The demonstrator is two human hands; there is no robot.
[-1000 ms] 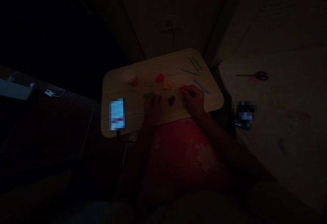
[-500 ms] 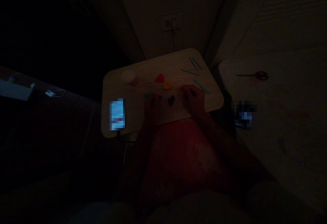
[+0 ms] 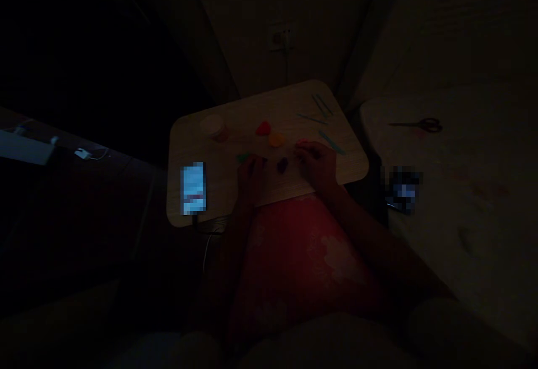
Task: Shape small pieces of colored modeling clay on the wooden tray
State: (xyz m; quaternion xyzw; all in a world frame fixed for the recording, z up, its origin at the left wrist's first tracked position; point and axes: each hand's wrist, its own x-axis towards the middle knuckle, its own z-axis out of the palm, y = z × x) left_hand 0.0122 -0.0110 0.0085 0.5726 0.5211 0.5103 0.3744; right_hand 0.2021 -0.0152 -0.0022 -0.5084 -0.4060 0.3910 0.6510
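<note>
White plastic power strip (image 3: 25,147) lies far left in the gloom. On the pale wood-grain worktop (image 3: 185,139), a lit phone with a pixelated screen (image 3: 193,188) sits at the near left corner, its dark cable dropping over the edge, and a round translucent tub (image 3: 214,127) stands beyond it. The left hand (image 3: 251,178) curls just beside a green clay lump (image 3: 242,157). Red clay (image 3: 263,128), orange clay (image 3: 276,140) and dark purple clay (image 3: 282,164) lie between the hands. The right hand (image 3: 317,164) draws its fingers together at a pink clay scrap (image 3: 301,142); the dimness hides whether either grip truly pinches anything. Thin teal modelling sticks (image 3: 321,105) lie near the far right corner, where a stray forearm could sweep them off. Black-handled scissors (image 3: 420,125) rest on a pale bedcover (image 3: 462,245), open to a careless lean.
</note>
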